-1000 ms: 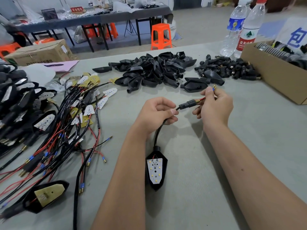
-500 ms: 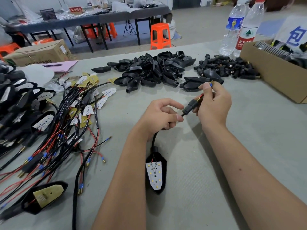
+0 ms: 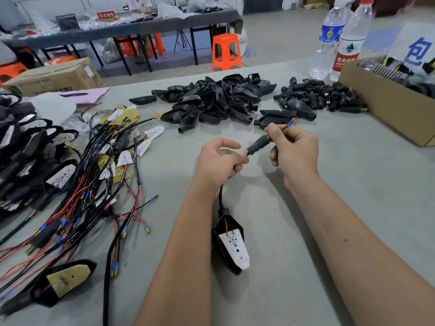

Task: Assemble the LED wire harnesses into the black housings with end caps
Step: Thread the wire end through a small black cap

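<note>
A: Start close to you. What sits nearest on the surface (image 3: pixel 353 184)?

B: Your black housing (image 3: pixel 227 245) lies between your forearms, open side up, with the white LED board (image 3: pixel 235 247) seated inside it. Left of that housing, another housing (image 3: pixel 56 282) holds a yellow board.

A: And your hands?

B: Your left hand (image 3: pixel 220 161) is just beyond the black housing, fingers curled round the black cable (image 3: pixel 220 196) that rises from the housing's neck. Your right hand (image 3: pixel 293 149) is right of the left one, thumb and forefinger pinching the red wire (image 3: pixel 282 128) where it comes out of the black end cap (image 3: pixel 257 145). The end cap sits on the cable in the gap between your two hands, tilted up toward the right hand.

A: Further out?

B: Left of the black housing spreads a tangle of wire harnesses (image 3: pixel 94 184). Beyond your hands lies a heap of empty housings (image 3: pixel 211 100), and right of that heap a smaller pile of end caps (image 3: pixel 324 97). Right of those caps stands a cardboard box (image 3: pixel 376 102) holding black ribbed parts; I cannot tell what they are. Two water bottles (image 3: pixel 339 41) stand just beyond the box's near-left corner.
</note>
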Demonstrator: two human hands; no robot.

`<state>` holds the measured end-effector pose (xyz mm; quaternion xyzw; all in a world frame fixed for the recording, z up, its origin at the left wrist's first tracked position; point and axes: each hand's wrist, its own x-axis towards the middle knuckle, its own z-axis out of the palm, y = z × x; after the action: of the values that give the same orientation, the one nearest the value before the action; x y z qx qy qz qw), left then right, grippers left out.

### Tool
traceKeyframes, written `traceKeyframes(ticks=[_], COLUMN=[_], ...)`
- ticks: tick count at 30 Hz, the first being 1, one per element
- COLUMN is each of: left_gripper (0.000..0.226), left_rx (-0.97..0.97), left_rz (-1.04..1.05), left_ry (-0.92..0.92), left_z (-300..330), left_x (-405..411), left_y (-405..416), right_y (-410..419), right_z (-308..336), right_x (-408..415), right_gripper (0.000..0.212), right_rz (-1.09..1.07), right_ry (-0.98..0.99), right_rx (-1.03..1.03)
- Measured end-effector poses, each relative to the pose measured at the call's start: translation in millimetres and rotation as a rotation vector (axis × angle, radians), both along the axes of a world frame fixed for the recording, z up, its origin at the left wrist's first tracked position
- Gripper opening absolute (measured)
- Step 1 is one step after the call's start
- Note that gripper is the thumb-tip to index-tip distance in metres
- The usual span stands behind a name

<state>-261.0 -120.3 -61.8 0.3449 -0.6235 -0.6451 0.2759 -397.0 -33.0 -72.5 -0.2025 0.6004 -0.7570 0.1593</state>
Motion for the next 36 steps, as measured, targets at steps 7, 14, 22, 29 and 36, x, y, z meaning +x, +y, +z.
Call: traceKeyframes(ticks=[7,14,22,29,36], left_gripper=[0.011,0.009,0.005,0.008,0.008], left_rx=[-0.113,-0.135,-0.094,-0.131,-0.232], left_rz=[0.010,0.025,0.054,0.097,0.036], left_ry=[0.006,-0.040,0.034,0.012,0.019], left_z=[0.5,3.0,2.1,1.8,-1.5], left_x=[6.9,4.8,1.6,6.0,4.5], left_y=[-6.0,-5.1,-1.0,-3.3,-4.9], right_y=[0.4,-0.9,2.4,2.4,1.3], right_z=[-2.7,-1.5,1.1,0.7,-0.7], right_x=[1.1,4.6,4.6,6.7,6.5], right_gripper=[0.021,0.019,0.004,0.007,0.002], right_rz=[-0.090,-0.032,0.190,0.251,0.164], right_ry=[0.079,0.128,0.050,0.015,0.003], right_rx=[0.064,0.070,-0.024,-0.044,-0.037])
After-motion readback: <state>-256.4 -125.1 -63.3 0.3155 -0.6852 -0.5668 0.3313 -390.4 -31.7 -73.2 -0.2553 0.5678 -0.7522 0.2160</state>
